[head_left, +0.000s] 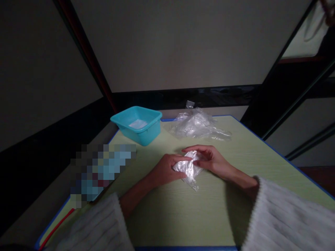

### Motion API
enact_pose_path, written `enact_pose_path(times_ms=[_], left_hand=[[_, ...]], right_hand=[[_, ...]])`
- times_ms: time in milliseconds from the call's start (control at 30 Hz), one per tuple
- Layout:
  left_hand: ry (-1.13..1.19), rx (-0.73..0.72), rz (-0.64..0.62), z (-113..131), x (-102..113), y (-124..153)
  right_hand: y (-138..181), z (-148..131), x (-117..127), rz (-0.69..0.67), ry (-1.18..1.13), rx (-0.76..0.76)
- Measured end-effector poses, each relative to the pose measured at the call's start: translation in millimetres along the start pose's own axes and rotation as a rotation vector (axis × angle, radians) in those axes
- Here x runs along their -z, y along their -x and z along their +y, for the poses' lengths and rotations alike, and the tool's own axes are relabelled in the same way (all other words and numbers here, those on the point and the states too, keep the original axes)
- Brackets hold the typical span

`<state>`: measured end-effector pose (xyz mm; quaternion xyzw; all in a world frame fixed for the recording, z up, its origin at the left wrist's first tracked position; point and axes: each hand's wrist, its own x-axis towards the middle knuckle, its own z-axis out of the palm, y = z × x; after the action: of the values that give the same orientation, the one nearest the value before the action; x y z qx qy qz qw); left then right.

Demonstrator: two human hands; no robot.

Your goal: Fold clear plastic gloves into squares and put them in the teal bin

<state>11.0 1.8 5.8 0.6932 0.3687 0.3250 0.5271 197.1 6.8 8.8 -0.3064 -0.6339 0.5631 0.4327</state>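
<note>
My left hand (164, 170) and my right hand (210, 159) meet in the middle of a pale green table (183, 212). Both pinch a small clear plastic bag (188, 170), crumpled, that rests on the table between them. The left fingers curl over its left side. The right thumb and fingers close on its upper right edge. Both arms wear white knitted sleeves.
A teal plastic tub (138, 124) with something white inside stands at the table's far left. A heap of clear plastic bags (197, 126) lies at the far edge. A blurred-out object (101, 170) lies at the left edge, with a red cord (56, 228) near it. Walls surround the table.
</note>
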Motion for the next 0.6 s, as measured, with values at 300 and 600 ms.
enact_pose_path(times_ms=[300,600], left_hand=[[0.085,-0.010,0.049,3.6,-0.2,0.8],[0.098,0.013,0.356,11.9,-0.4,-0.9]], right_hand=[[0.1,0.3,-3.0,0.162,-0.178,-0.009],[0.5,8.3,-18.7,0.057,-0.226,0.111]])
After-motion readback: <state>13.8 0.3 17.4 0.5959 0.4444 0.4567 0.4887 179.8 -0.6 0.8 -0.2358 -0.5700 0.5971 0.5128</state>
